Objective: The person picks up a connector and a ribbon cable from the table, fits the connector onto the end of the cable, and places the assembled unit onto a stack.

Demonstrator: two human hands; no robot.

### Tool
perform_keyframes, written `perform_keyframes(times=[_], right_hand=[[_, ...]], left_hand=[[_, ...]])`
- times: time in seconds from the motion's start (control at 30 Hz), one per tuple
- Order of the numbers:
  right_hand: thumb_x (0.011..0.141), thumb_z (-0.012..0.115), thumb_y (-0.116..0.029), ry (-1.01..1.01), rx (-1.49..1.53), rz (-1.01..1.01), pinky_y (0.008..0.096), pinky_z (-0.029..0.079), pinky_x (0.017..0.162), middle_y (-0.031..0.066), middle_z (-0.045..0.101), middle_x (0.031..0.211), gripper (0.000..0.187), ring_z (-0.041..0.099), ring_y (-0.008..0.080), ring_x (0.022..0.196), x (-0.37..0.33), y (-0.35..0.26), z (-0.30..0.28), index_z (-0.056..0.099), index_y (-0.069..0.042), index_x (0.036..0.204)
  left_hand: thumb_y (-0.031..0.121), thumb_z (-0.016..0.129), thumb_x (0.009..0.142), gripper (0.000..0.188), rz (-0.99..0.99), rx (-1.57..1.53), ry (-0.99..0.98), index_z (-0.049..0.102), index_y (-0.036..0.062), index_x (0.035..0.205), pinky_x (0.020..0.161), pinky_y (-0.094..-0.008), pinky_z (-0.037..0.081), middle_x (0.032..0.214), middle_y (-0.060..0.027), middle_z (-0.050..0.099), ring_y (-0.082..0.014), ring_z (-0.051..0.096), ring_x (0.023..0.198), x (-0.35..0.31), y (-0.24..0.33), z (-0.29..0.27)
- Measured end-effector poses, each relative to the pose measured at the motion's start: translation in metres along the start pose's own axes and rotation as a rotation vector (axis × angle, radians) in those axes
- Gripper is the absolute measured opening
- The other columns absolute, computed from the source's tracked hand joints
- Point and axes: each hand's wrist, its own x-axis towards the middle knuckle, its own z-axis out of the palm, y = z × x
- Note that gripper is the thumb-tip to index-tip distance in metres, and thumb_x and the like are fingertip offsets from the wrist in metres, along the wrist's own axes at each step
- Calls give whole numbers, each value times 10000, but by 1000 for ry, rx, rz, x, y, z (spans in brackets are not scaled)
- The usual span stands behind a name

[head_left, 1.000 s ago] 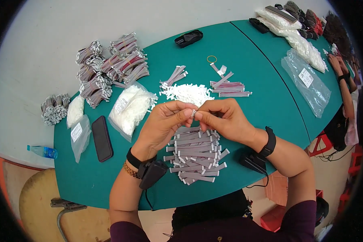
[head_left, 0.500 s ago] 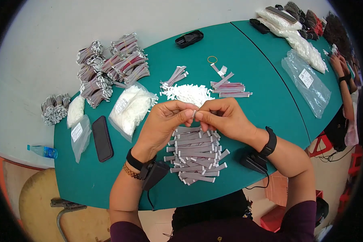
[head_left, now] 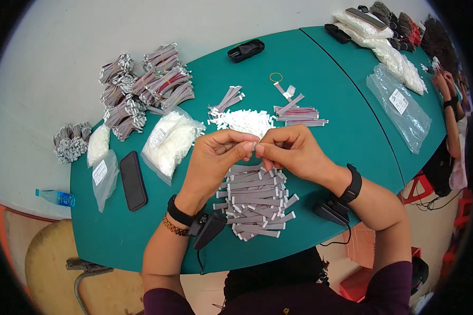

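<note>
My left hand (head_left: 215, 155) and my right hand (head_left: 294, 152) meet above the green table, fingertips pinched together. Between them a small whitish piece (head_left: 254, 147) peeks out, probably the connector end of a ribbon cable; the fingers hide most of it. Just below lies a pile of grey ribbon cables (head_left: 257, 199) with white end connectors. Beyond my fingertips is a heap of small white connector housings (head_left: 247, 121). A stack of grey and red ribbon cables (head_left: 302, 116) sits right of that heap, and a few loose cables (head_left: 229, 98) lie behind it.
Bundled cables (head_left: 163, 79) are stacked at the far left of the table (head_left: 205, 68). Near them are a bag of white parts (head_left: 168, 142) and a phone (head_left: 134, 181). A black tray (head_left: 246, 50) stands at the back, a plastic bag (head_left: 399, 105) at right. Another person's hands (head_left: 445, 86) work there.
My pinched fingers have shifted only slightly, and the small piece between them shows less. My left wrist has turned a little, swinging its black device to the right.
</note>
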Motion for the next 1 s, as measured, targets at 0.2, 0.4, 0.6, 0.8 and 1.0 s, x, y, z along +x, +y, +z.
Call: perform_keyframes(times=[0.2,0.4,0.6,0.8,1.0], right_hand=[[862,582,-147,4,-37,-18,168,338,445,-4,570,578,179,483,17,517,-2,-2,1,623,-23,739],[859,585,-143,4,-8,-28,169,334,442,2,574,577,171,478,18,511,-1,-1,1,624,-23,744],[856,586,-136,0,56,27,169,334,439,10,578,577,166,475,20,497,0,-2,0,619,-25,737],[855,586,-137,8,58,7,165,345,445,8,577,579,168,486,19,505,-1,-2,1,617,-24,734],[856,585,-140,13,1,-29,166,354,460,5,576,600,167,501,20,542,-2,-2,1,621,-15,750]], left_hand=[[68,594,835,173,-99,-201,-33,600,-27,980,690,-229,453,866,-89,638,-111,560,744,-1,-1,-1],[62,592,835,178,-80,-147,-22,597,-33,986,695,-231,453,870,-94,635,-113,561,749,0,0,-1],[57,602,827,176,12,-41,14,601,-37,976,696,-233,453,866,-91,630,-114,560,753,0,-1,3],[59,606,825,177,33,-15,29,603,-39,972,697,-233,453,860,-85,627,-114,559,756,-1,-2,5],[80,597,837,208,-62,-214,22,584,-30,1013,694,-225,456,854,-78,625,-111,561,746,-1,-5,4]])
